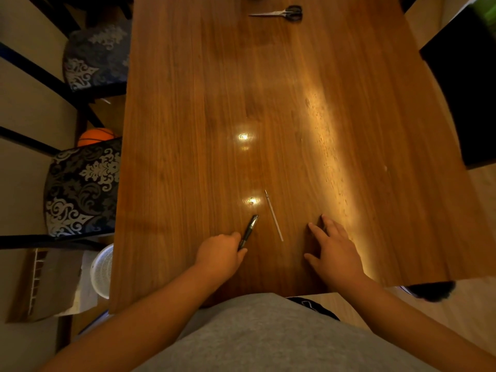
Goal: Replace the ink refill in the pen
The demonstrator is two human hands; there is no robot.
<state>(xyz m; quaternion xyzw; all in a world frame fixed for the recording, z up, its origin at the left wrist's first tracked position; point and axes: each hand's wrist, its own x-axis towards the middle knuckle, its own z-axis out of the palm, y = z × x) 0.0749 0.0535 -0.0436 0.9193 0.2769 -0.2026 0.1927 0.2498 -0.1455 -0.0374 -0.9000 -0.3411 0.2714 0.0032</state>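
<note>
Your hands at the near edge of the counter [188, 130], pen in the left

Your left hand [218, 255] has its grip closed around the lower end of the dark pen [248, 231], whose tip points away from you. The thin refill [273, 215] lies loose just right of it. Your right hand [334, 249] rests flat, fingers spread, holding nothing. Scissors [281, 13] lie at the far end.

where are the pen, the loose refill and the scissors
pen [248, 232]: head view, middle of the dark barrel, held by the left hand.
refill [273, 216]: head view, midway along the thin pale tube lying on the table.
scissors [294, 13]: head view, black handles at the table's far end.
</note>
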